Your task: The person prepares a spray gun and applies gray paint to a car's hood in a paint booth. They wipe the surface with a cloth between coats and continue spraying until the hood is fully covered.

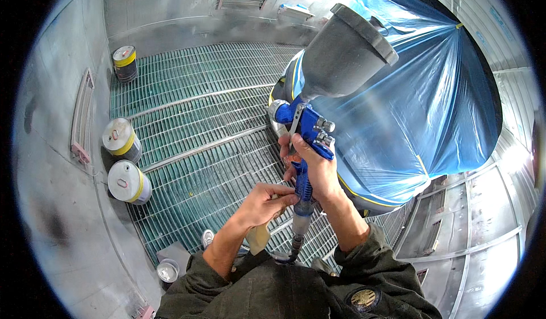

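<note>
I hold a blue spray gun (310, 123) upright in front of me, a large dark grey paint cup (344, 54) mounted on top. My right hand (318, 168) is closed around its grip, fingers near the silver trigger, thumb along the back by the metal knobs. With pinched fingers, my left hand (264, 205) grips the lower end of the handle, just above the hose fitting (301, 222). A tan piece of cloth (259, 238) hangs below the left hand; how it is held is hidden. The air hose (296, 248) drops from the fitting toward my body.
A car shape covered in blue plastic film (398, 114) stands at the right. Green floor grating (199, 108) spreads across the booth. Several paint pails (129, 182) line the left wall, and a small white tub (168, 270) sits at lower left. Metal walls (51, 165) enclose the space.
</note>
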Tool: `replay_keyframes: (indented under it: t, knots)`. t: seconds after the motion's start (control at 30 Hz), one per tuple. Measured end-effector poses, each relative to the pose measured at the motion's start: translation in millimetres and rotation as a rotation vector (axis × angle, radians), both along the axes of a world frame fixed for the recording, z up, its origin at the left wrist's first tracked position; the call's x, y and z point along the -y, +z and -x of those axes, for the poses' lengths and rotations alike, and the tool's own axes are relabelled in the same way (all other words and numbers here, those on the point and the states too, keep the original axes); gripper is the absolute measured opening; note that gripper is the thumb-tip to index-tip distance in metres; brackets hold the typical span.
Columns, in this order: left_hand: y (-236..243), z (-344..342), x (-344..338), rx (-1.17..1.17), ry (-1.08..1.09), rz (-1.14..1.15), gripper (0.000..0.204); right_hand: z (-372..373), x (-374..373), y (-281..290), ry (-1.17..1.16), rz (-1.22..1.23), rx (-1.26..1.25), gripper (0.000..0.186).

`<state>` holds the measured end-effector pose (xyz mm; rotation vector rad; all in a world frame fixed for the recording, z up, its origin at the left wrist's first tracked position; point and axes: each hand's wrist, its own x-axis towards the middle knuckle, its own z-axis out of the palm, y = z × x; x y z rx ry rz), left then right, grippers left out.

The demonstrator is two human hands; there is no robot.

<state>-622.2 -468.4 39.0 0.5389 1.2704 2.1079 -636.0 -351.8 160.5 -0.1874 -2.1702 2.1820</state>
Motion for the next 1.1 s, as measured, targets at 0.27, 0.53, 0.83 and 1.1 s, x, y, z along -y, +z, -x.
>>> replay_keyframes:
  t: [0.27,0.53,0.83,1.1]
  knots:
    - [7,0,-2,0.038,-0.002,-0.027,0.017,-1,4,5,-0.022,0.004,-0.027,0.023]
    - [4,1,-1,0.072,0.002,0.009,0.018,0,4,1,-0.016,-0.052,-0.009,0.021]
    - [3,8,8,0.031,-0.044,0.032,0.022,6,4,-2,0.029,-0.011,0.020,0.020]
    - [-2,24,23,0.016,-0.117,0.019,0.027,15,21,-4,-0.023,-0.065,-0.010,0.019]
